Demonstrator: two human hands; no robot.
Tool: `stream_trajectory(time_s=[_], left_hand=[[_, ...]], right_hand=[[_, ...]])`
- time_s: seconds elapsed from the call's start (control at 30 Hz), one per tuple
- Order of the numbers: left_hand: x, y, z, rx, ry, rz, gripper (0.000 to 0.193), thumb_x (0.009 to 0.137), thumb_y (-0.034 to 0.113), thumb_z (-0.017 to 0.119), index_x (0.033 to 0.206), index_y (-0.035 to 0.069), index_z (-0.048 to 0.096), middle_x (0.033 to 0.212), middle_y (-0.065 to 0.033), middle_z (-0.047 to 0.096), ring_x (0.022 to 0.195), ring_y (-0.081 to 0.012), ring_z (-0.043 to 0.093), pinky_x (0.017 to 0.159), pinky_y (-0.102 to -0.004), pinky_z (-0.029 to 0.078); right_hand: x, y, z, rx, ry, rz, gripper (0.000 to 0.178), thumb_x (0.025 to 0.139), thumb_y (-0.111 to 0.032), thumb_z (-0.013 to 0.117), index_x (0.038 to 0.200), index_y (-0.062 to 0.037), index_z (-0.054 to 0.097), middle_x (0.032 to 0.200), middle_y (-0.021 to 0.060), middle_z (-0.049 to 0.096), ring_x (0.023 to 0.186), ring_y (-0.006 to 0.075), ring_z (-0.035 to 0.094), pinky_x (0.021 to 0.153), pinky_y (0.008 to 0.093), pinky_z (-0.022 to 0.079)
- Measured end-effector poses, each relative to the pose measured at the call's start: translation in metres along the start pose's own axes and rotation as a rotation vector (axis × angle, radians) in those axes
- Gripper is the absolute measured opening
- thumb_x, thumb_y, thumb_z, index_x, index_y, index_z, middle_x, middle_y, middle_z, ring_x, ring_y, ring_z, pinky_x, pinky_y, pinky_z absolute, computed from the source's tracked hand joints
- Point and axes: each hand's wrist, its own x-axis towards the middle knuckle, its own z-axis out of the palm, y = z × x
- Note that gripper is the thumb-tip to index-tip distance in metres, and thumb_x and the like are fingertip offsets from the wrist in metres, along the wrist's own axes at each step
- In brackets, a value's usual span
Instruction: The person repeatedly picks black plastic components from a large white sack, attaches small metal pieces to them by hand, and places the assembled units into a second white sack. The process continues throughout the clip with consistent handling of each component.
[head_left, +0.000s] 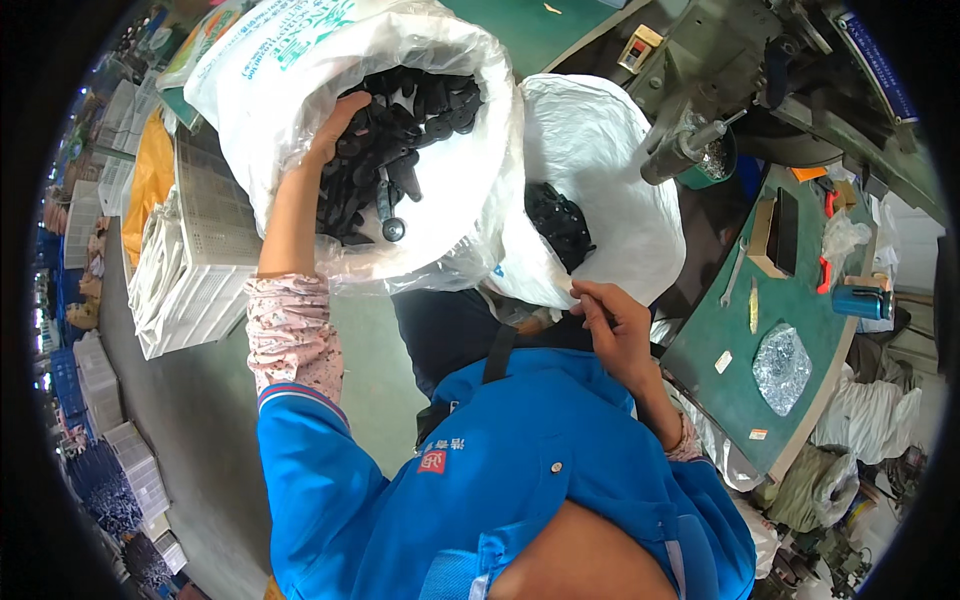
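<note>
My left hand (335,128) reaches into a large white woven sack (500,70) with a clear plastic liner. It lies against the sack's left inside, touching a heap of small black parts (375,150), and its fingertips are hidden there. One part with a metallic shaft and round end (390,215) rests nearer the sack's mouth. On the right, my right hand (617,330) has its thumb and fingers pinched together at the near rim of a second white sack (635,150). More dark parts (560,225) lie at the bottom of that sack.
White plastic crates (215,210) stand at left. At right, a green-topped table (700,345) carries a wrench (734,275), a yellow-handled tool (753,305), a clear plastic bag (782,368) and a blue cup (862,301). Machinery (690,150) juts in beyond the second sack.
</note>
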Motion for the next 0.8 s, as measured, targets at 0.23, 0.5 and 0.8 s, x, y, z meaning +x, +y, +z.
stream_trajectory(time_s=[0.23, 0.5, 0.8], left_hand=[[-0.038, 0.005, 0.005, -0.698, -0.071, -0.3, 0.028, 0.085, 0.021, 0.066, 0.106, 0.004, 0.057, 0.097, -0.0081, 0.063, 0.097, -0.0198, 0.064, 0.066, -0.0268, 0.054], [-0.088, -0.006, 0.016, -1.206, -0.068, -0.271, 0.031, 0.083, 0.013, 0.059, 0.107, -0.004, 0.051, 0.111, -0.0292, 0.06, 0.103, -0.0355, 0.063, 0.06, -0.0302, 0.057], [-0.125, -0.008, 0.037, -1.696, -0.339, -0.292, 0.03, 0.074, 0.019, 0.061, 0.1, 0.003, 0.06, 0.123, -0.0347, 0.05, 0.093, -0.0326, 0.066, 0.047, -0.0267, 0.054]], right_hand=[[0.004, -0.002, 0.003, -0.031, -0.06, -0.009, 0.02, 0.088, 0.0, 0.057, 0.107, 0.0004, 0.064, 0.089, 0.0129, 0.066, 0.073, 0.0163, 0.065, 0.064, 0.0259, 0.05], [0.024, -0.005, 0.027, 0.031, -0.19, -0.122, 0.018, 0.091, 0.001, 0.054, 0.106, 0.0012, 0.064, 0.093, 0.0111, 0.066, 0.077, 0.0135, 0.066, 0.063, 0.0243, 0.049], [0.06, -0.007, 0.065, 0.636, -0.28, 0.315, 0.028, 0.091, -0.011, 0.056, 0.117, -0.0004, 0.059, 0.098, 0.0134, 0.065, 0.08, 0.0175, 0.063, 0.066, 0.029, 0.05]])
